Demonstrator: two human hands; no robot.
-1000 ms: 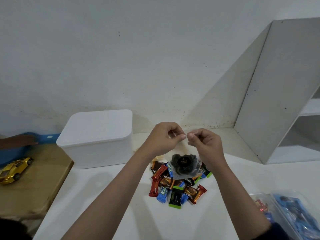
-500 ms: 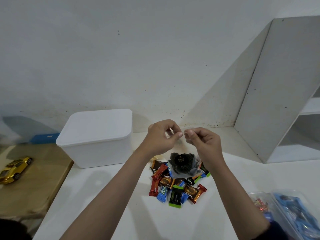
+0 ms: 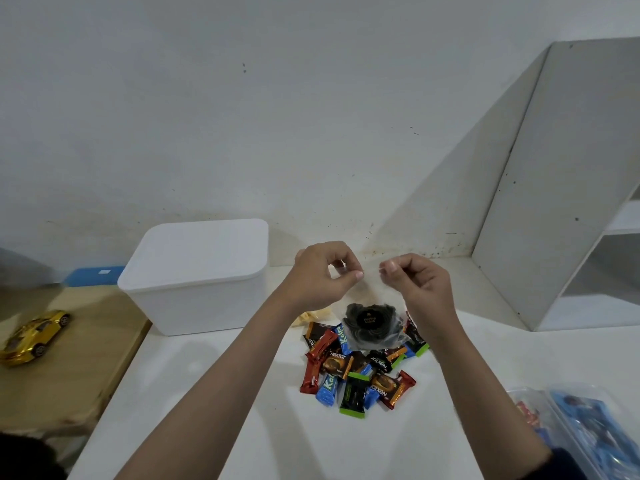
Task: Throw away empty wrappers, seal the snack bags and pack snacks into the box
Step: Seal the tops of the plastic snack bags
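Note:
A clear snack bag [image 3: 370,322] with dark round snacks inside hangs above the table. My left hand [image 3: 323,275] pinches its top edge at the left, and my right hand [image 3: 417,284] pinches the same edge at the right, a short gap between the two pinches. Below the bag lies a pile of small wrapped snacks [image 3: 360,372] in red, blue, brown and green wrappers. The white box [image 3: 197,275] stands to the left of my hands with its lid on.
A white shelf unit [image 3: 568,188] stands at the right against the wall. Clear plastic packs with blue and red snacks [image 3: 575,424] lie at the lower right. A wooden side table [image 3: 79,348] at the left carries a gold toy car [image 3: 34,336].
My hands have moved apart along the top of the bag, the right one sliding rightwards. The arm at the far left has left the view.

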